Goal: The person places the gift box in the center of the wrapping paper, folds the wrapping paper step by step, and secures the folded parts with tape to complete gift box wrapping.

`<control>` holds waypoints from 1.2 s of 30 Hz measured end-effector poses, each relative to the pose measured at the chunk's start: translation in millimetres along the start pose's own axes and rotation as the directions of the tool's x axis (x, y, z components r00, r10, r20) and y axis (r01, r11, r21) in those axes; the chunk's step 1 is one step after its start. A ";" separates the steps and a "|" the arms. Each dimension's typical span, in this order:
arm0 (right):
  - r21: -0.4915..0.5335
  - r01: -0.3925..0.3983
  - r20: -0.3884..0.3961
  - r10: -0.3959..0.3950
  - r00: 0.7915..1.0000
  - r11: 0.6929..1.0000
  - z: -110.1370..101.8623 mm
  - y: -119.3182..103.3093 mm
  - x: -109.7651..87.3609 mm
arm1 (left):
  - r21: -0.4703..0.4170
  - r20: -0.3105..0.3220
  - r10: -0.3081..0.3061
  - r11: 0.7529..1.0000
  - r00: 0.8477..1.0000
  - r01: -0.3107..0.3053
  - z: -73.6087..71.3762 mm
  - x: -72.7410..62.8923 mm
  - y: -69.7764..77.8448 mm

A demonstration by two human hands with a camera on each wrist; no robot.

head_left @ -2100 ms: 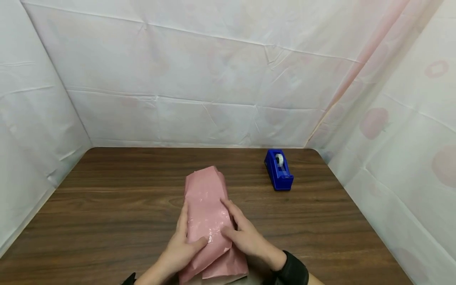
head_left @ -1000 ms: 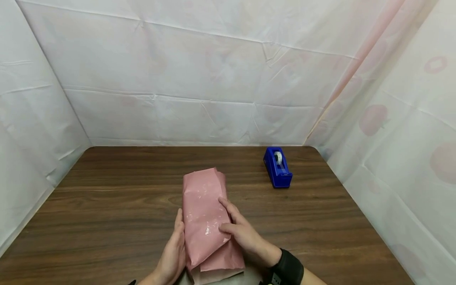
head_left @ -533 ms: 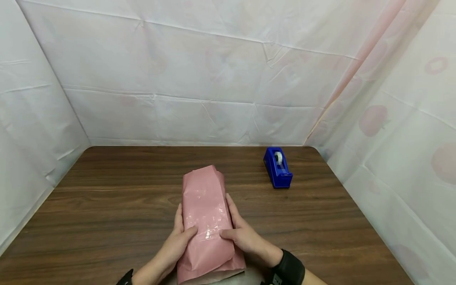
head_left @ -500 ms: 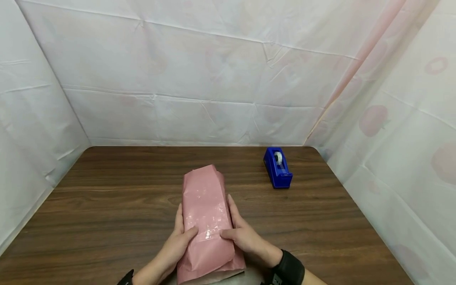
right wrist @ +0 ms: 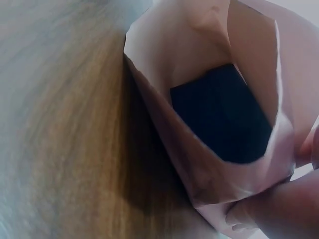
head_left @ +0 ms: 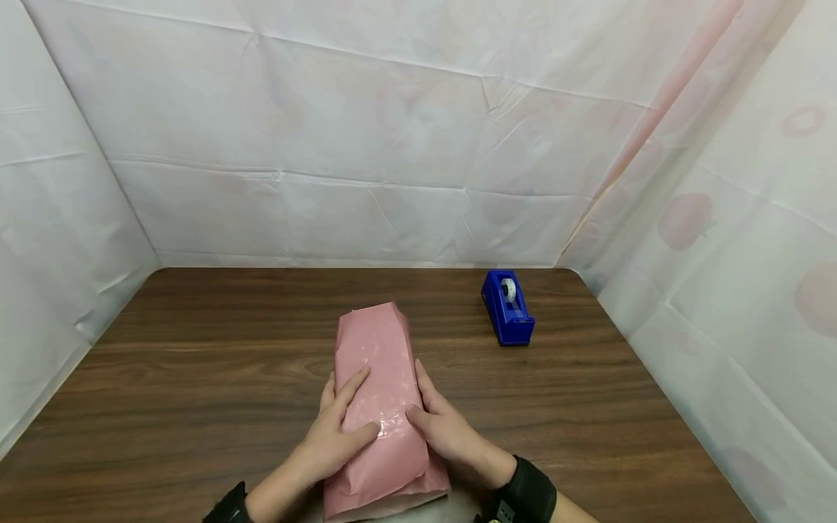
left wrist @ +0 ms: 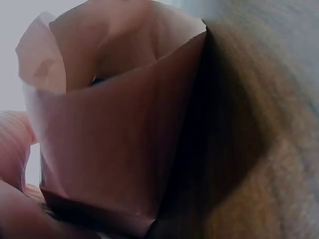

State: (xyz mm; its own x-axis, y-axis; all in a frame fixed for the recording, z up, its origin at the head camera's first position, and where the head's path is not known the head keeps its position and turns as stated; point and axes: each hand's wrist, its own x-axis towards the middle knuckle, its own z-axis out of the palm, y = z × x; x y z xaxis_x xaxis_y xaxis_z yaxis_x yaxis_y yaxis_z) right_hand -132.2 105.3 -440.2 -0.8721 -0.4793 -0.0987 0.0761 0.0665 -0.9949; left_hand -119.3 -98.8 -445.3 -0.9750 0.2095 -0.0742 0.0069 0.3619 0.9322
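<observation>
A long parcel in glossy pink wrapping paper lies lengthwise near the front of the table. At its open near end the paper stands out as a loose tube, its pale inside showing. Down in that tube a dark flat-faced box shows in the right wrist view. My left hand holds the parcel's left side, thumb and index finger laid over the top, other fingers along the edge. On the opposite side my right hand grips it, thumb on top and fingers down the right edge.
A blue tape dispenser with a roll of clear tape stands at the back right of the brown wooden table. White patterned sheets enclose the table at the back and both sides.
The left hand lifted its thumb off the parcel, then put it back, and now lays its index finger on top too. The right fingers slid from the top down to the right edge.
</observation>
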 end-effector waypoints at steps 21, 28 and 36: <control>-0.496 0.101 -0.229 -0.243 0.943 0.862 -47.4 -2.7 25.0 | 0.123 -0.067 -0.024 0.992 0.997 0.032 -16.9 7.9 -14.3; -0.486 0.087 -0.393 -0.306 0.867 0.870 -88.3 -17.5 37.4 | 0.148 -0.081 -0.028 0.988 0.996 0.040 -17.5 8.5 -15.4; -0.499 0.027 -0.453 -0.287 0.844 0.866 -123.5 -25.1 42.6 | 0.154 -0.092 -0.030 0.987 0.995 0.044 -15.1 9.6 -12.8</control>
State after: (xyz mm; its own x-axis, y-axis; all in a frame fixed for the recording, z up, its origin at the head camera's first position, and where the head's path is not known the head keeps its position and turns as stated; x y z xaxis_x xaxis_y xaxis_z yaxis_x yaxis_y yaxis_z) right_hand -231.0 191.3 -416.7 -0.9768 -0.0272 0.2123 -0.1989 0.4818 -0.8534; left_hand -132.1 -115.2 -452.6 -0.9910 0.1144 -0.0689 -0.0014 0.5066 0.8622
